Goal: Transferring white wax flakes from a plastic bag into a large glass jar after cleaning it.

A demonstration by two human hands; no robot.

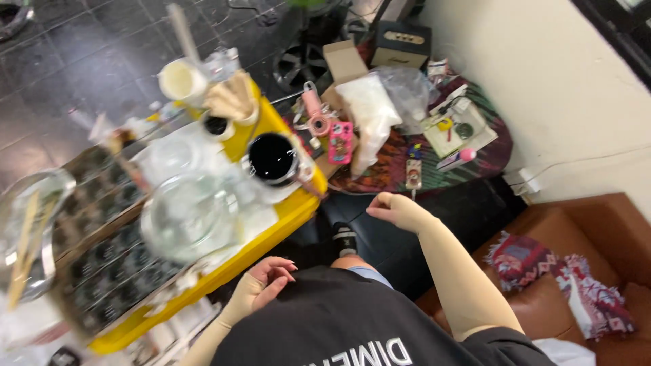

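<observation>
Dark tiled floor [81, 61], white wall [542, 81], brown leather sofa [603, 237] below it.

Empty hands [261, 283] beside yellow table [288, 213]

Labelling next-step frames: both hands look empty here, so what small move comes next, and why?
Probably the right hand reaches forward to the pink case on the patterned cloth: it hangs empty, loosely closed, nearest that clutter. The left hand rests curled and empty by the black shirt.
</observation>
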